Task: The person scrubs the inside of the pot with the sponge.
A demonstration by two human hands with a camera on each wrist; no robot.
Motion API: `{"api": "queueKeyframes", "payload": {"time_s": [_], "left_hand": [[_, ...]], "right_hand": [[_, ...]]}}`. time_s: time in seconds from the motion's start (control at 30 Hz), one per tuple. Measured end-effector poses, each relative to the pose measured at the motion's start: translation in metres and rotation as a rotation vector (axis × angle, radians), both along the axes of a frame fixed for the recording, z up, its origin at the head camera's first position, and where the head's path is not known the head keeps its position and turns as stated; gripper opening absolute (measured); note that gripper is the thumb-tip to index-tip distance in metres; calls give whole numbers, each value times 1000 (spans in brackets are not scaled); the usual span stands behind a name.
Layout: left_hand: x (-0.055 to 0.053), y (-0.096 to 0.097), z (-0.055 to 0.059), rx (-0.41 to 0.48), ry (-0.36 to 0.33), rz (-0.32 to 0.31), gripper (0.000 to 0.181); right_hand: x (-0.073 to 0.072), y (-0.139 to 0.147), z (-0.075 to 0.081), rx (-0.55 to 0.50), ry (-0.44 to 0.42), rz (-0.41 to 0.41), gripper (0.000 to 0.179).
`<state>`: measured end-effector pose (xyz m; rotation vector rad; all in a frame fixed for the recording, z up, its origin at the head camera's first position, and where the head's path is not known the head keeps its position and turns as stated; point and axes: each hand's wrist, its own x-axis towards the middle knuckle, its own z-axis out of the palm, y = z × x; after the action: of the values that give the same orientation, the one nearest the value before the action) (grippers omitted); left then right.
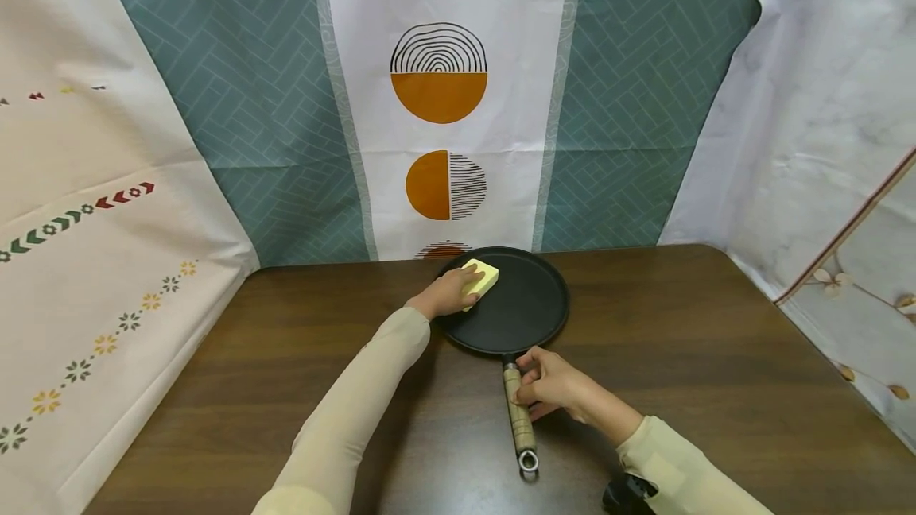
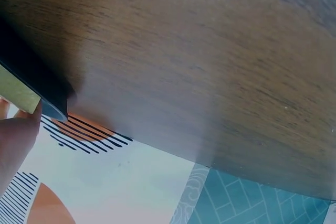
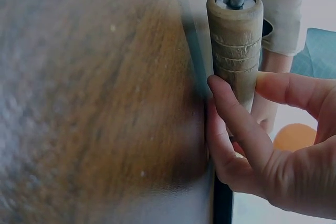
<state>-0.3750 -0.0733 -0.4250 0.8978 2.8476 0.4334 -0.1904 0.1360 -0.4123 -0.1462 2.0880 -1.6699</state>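
Observation:
A round black flat pan (image 1: 525, 304) lies on the table, its wooden handle (image 1: 520, 412) pointing toward me and ending in a metal ring (image 1: 528, 462). My left hand (image 1: 447, 292) grips a yellow sponge (image 1: 487, 278) against the left part of the pan's surface. In the left wrist view, fingertips show at the edge of the sponge (image 2: 17, 92) beside the dark pan rim (image 2: 39, 77). My right hand (image 1: 554, 382) holds the handle near the pan, thumb on one side and fingers on the other, as the right wrist view shows on the handle (image 3: 236, 40).
The brown wooden table (image 1: 308, 364) extends to both sides of the pan. Behind its far edge hangs a patterned teal and white cloth (image 1: 444, 133). Light cloths hang at left (image 1: 93, 300) and right (image 1: 844, 141). A black object (image 1: 628, 493) sits by the right sleeve.

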Motion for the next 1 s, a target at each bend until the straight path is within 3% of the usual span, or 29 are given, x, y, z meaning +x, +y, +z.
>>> {"api": "queueKeyframes", "payload": {"time_s": [0.67,1.0], "left_hand": [[24,3,0,39,26,-81,54],[42,11,1,18,13,-69,54]], "right_hand": [[-1,-1,-1,8,4,2,50],[-2,-1,0,13,0,8,51]]}}
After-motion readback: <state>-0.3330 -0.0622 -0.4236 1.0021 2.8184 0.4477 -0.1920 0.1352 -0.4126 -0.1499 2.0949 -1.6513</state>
